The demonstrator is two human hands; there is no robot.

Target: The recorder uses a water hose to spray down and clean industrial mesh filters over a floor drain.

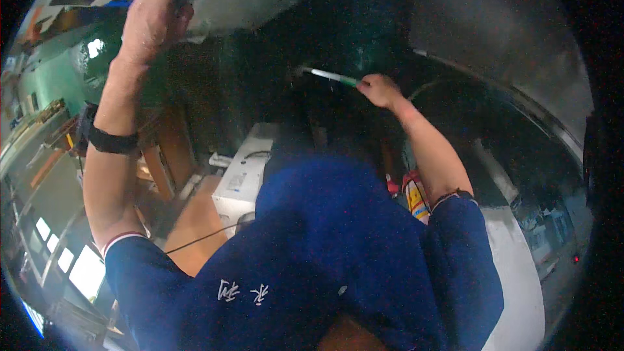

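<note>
My left hand [153, 23] is raised at the upper left, its fingers stretched out near the edge of a pale panel [247, 0]. Whether it touches that panel I cannot tell. A dark band sits on my left wrist. My right hand [382, 91], right of the middle, is closed round the green handle of a slim tool with a long whitish shaft [328, 75]. The tool points left, and its far tip is blurred against a dark surface [260, 71]. The dimness hides whether the tip touches that surface.
A white box-shaped unit [240, 185] with a dark handle and cable stands below, left of my body. Beside it lies a brown board [198, 227]. A red and yellow package [415, 196] sits near my right elbow. Large grey panels [500, 32] hang at the upper right.
</note>
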